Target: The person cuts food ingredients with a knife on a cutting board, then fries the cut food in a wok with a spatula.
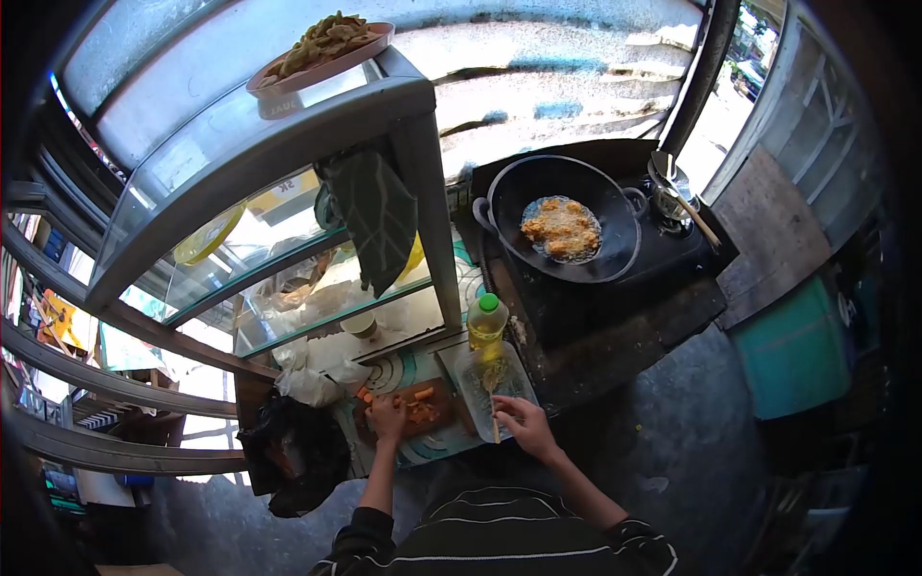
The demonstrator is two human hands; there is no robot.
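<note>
My left hand (pixel 386 420) is closed, with its fingers curled over the left side of a brown cutting board (pixel 444 415). What it holds, if anything, is hidden. Orange pieces that look like carrot (pixel 423 395) lie on the board, some of them beside the hand. My right hand (pixel 526 426) pinches a thin, light-coloured stick-like handle (pixel 496 422) over a clear plastic tray (pixel 520 376). The handle's far end reaches a pale, lumpy mixture (pixel 492 372) in the tray. Right behind the tray stands a bottle of yellow oil (pixel 487 324) with a green cap.
A black wok (pixel 619 252) with pieces frying in oil (pixel 562 230) sits on the stove at the back right. A glass display case (pixel 444 211) rises at the left, bearing a plate of food (pixel 322 50). A black plastic bag (pixel 298 456) is left of the board.
</note>
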